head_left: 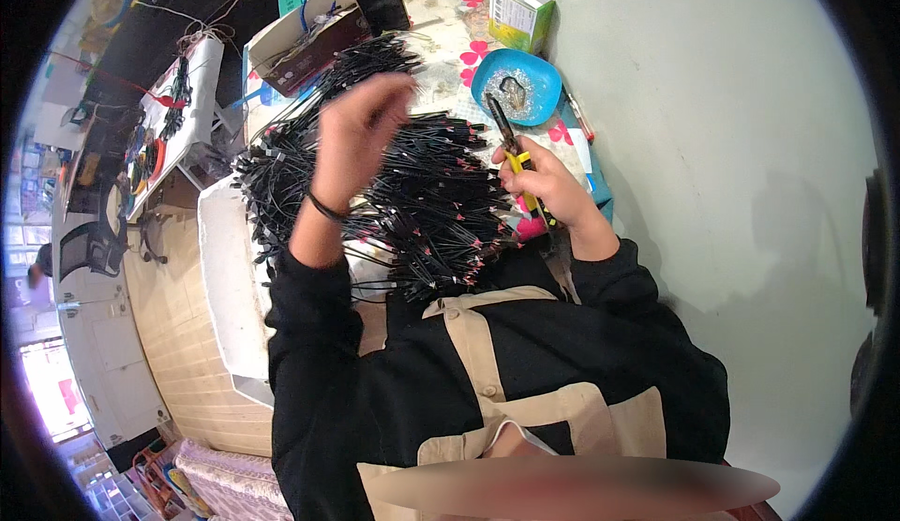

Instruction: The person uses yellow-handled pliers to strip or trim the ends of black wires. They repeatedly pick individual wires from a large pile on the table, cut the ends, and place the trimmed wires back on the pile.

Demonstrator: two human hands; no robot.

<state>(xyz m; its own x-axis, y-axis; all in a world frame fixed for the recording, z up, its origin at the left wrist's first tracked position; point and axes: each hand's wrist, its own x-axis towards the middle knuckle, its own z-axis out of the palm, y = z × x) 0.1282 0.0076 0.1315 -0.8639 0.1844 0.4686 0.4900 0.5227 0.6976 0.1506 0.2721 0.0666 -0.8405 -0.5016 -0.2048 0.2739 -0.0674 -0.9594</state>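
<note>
My left hand (361,132) is raised over a big heap of thin black cables (431,202). Motion smears its fingers, so whether they hold anything is unclear. A dark band circles that wrist. On the right, my right hand (553,183) is closed around a tool that looks like pliers (512,141), with yellow and black handles and a dark, narrow front end. Its tip points toward a blue bowl (481,75) and overlaps the bowl's near edge in view. Small silvery bits and a dark looped piece (512,90) lie in the bowl. Many cable ends carry small reddish or pale tips.
Behind the cables stand an open cardboard box (309,47) and a dark phone-like slab (380,0). A green-and-white carton (521,13) sits beside the wall (731,146). A pen (581,120) lies right of the bowl. An office chair (94,235) is far left.
</note>
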